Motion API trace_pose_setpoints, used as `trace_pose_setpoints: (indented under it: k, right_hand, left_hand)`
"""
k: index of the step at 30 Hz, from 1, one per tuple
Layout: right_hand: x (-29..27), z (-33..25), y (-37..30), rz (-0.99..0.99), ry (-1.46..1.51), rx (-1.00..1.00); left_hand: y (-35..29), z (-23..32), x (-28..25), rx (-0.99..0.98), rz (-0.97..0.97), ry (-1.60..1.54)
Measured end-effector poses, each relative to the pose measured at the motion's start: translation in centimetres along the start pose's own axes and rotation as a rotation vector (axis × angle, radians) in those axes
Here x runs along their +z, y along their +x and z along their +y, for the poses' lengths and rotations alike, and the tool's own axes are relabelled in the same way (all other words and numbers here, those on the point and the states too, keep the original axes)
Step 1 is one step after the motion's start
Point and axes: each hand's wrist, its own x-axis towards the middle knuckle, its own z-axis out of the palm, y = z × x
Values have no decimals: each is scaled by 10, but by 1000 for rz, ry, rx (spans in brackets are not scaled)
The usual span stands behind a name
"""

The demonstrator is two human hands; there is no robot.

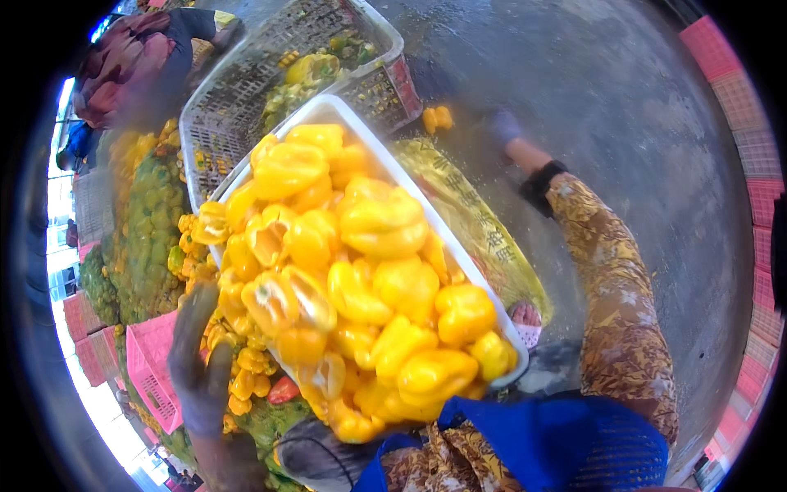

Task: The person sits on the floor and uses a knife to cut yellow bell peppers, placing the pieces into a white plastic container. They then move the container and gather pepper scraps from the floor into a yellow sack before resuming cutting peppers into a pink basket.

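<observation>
A white crate (426, 201) heaped with yellow bell peppers (381, 217) fills the middle, close to me. Some of those peppers are cut or hollowed. My left hand (201, 361), in a greyish glove, is beside the crate's left side next to loose peppers; its fingers look stretched out and the thumb stands apart, with nothing visible in them. My right arm reaches forward on the right, a black band at its wrist. Motion smears my right hand (502, 127), so its fingers do not show clearly. To its left is a single yellow pepper (437, 120), apart from the hand.
Behind the crate stands a larger grey crate (205, 123) with pepper scraps inside. A yellow printed sack (471, 209) lies along the right side. Net sacks of peppers (152, 221), a pink crate (152, 365) and another person (135, 61) are left. Pink crates (750, 156) line the right edge.
</observation>
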Motion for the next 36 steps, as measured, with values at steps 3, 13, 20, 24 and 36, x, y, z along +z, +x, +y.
trace_pose_setpoints:
  k: [3,13,20,24,36]
  right_hand:
    - [31,-53,22,-110,17,64]
    - [118,-6,66,58,94,-145]
    - [16,-2,11,-331,1006,390]
    - [-60,-55,-40,-337,1230,179]
    - [-106,-229,-100,-328,310,-574]
  left_hand:
    - [-53,-32,-6,-271,57,-186]
    - [-56,-54,-6,-666,-45,-211]
    - [-51,-56,-1,-420,-86,-44]
    - [-62,-69,-16,-311,-112,51]
    - [-178,-199,-38,-558,-155,-332]
